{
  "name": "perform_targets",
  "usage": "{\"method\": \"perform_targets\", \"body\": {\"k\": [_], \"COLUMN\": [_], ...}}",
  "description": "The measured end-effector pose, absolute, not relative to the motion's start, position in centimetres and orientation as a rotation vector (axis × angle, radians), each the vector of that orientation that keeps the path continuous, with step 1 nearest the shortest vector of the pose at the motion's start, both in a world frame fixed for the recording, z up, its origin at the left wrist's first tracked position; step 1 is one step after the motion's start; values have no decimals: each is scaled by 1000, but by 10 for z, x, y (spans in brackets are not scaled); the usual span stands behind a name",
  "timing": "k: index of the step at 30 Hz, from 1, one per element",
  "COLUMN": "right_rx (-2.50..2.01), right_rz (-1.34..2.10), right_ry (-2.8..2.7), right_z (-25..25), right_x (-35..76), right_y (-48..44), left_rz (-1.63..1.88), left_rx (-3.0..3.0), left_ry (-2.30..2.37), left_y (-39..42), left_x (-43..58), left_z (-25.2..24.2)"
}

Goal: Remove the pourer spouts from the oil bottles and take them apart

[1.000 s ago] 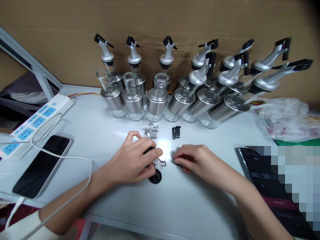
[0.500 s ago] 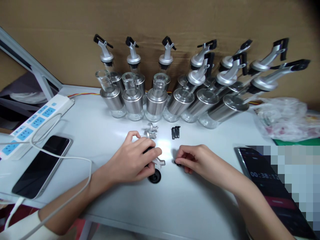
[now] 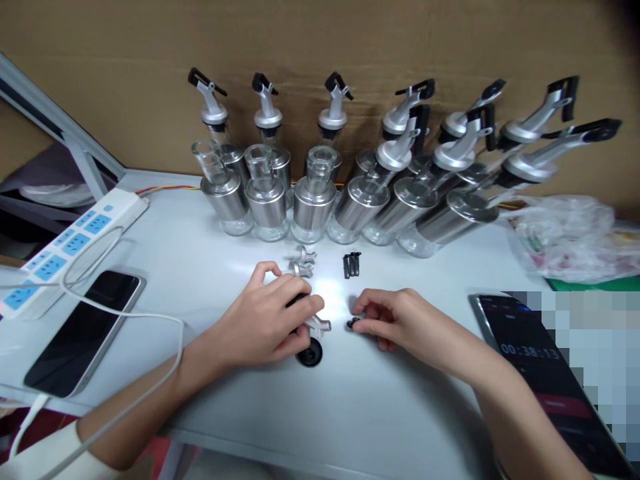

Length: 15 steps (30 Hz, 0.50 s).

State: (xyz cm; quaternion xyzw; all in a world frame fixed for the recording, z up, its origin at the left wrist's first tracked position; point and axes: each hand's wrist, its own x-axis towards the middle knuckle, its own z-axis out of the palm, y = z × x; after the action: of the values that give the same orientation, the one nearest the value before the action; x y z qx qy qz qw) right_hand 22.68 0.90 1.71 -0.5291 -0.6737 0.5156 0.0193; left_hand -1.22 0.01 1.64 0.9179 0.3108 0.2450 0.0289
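My left hand (image 3: 280,317) is closed around a silver pourer spout (image 3: 319,325), its tip pointing right from under the fingers. A round black stopper (image 3: 310,353) lies on the table just below those fingertips. My right hand (image 3: 383,317) has thumb and fingers curled about a small black piece (image 3: 353,323), which shows at the thumb tip; its exact kind is too small to tell. Farther back lie silver pourer spouts (image 3: 302,261) and a small row of black flip levers (image 3: 351,265).
Glass-and-steel bottles (image 3: 314,200) stand in two rows at the back, several topped with pourers (image 3: 333,117), three front ones uncapped. A power strip (image 3: 75,247), phone (image 3: 85,333) and white cable (image 3: 150,316) occupy the left; a timer screen (image 3: 530,353) and plastic bag (image 3: 570,233) the right.
The fingers of my right hand have loosened slightly, so more of the small black piece shows. My left hand and the spout have stayed in place.
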Motion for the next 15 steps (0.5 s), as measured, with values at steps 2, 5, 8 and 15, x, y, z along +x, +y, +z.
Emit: {"method": "perform_targets", "body": {"k": [2, 5, 8, 15], "right_rx": [-1650, -1658, -1637, -1571], "right_rz": [1600, 1566, 1552, 1602], "right_ry": [-2091, -2098, -2107, -2091], "right_z": [17, 15, 13, 14], "right_x": [227, 228, 228, 225], "right_y": [9, 10, 10, 10], "left_rz": [761, 762, 761, 747], "left_rx": [2839, 2845, 2844, 2837], "left_ry": [955, 956, 958, 957], "left_y": [0, 0, 0, 0], "left_x": [-12, -11, -11, -12], "left_z": [16, 16, 17, 18]}}
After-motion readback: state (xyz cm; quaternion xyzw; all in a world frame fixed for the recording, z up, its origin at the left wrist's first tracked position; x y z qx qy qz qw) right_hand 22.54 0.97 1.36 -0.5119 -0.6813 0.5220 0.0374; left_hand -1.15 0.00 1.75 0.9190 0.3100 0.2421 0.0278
